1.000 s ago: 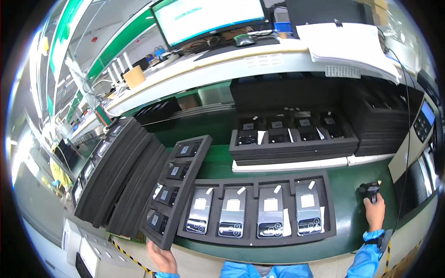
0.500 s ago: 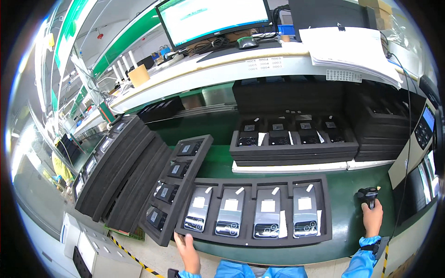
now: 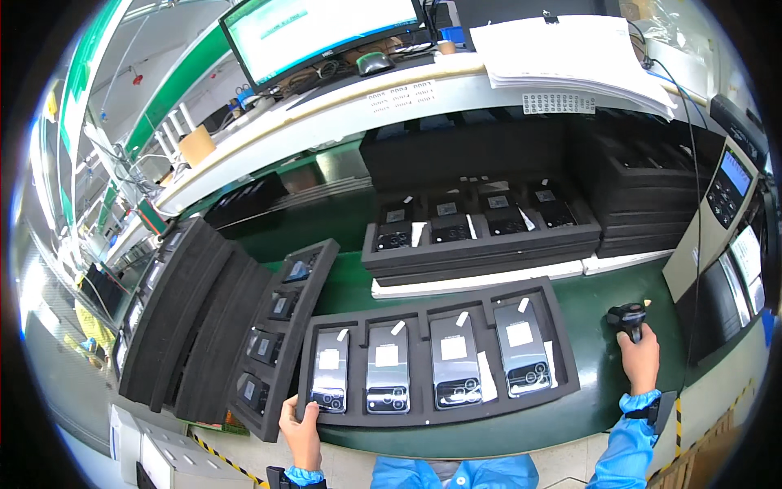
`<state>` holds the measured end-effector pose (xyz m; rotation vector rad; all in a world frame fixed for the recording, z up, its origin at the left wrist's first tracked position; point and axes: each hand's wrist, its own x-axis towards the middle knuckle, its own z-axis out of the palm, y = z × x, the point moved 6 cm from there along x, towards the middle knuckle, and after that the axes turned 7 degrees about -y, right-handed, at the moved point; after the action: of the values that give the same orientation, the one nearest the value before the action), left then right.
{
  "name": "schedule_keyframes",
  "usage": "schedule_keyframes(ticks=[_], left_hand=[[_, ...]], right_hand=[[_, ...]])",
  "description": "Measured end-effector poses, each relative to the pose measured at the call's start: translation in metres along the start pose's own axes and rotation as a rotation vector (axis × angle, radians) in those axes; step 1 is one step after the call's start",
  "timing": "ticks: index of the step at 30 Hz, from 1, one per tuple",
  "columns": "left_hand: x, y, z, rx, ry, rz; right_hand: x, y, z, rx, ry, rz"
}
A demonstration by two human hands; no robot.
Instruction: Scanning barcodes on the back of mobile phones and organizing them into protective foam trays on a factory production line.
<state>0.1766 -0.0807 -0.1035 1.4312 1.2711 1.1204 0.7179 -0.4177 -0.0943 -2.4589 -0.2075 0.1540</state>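
Observation:
In front of me a black foam tray (image 3: 428,419) holds a row of grey phones, back side up; one is this phone (image 3: 387,375), with a white label and a small white tab. My left hand (image 3: 303,438) is closed on the tray's near left corner, its thumb by the leftmost phone and its fingers at the tray's outer side. Right of the tray, my right hand (image 3: 639,359) is wrapped round a black handheld barcode scanner (image 3: 626,318), low over the green tabletop (image 3: 595,359). Its head points away from me.
A tilted foam tray (image 3: 300,326) of dark devices leans beside stacked foam trays (image 3: 175,318) at left. More loaded trays (image 3: 481,253) stand behind. A shelf above bears a monitor (image 3: 318,33) and papers (image 3: 570,65). At right stands a beige device (image 3: 709,212) with a hanging cable.
The whole view has shifted and turned slightly. My left hand has moved up along the tray's corner and closed on it. My right hand still holds the barcode scanner.

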Motion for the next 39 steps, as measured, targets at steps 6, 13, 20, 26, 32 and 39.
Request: schedule_keyframes(ticks=[6, 13, 20, 26, 32, 39], left_hand=[[-0.011, 0.012, 0.033, 0.009, -0.231, 0.084], [0.033, 0.053, 0.066, 0.454, -0.407, 0.243], [0.055, 0.132, 0.193, 0.493, -0.817, 0.784], [0.067, 0.114, 0.259, 0.806, -0.982, 0.941], [0.081, 0.101, 0.27, 0.88, -0.962, 0.716], [0.064, 0.092, 0.288, 0.931, -0.809, 0.711]], right_hand=[[0.006, -0.006, -0.002, -0.052, 0.056, -0.06], [0.019, -0.001, -0.041, 0.425, 0.326, -0.247], [0.095, 0.006, -0.15, 1.351, 0.375, -0.19], [0.14, 0.017, -0.219, 0.808, 0.83, -0.419], [0.116, 0.081, -0.161, 0.919, 0.633, -0.177], [-0.077, -0.06, 0.032, 0.671, -0.469, -0.202]])
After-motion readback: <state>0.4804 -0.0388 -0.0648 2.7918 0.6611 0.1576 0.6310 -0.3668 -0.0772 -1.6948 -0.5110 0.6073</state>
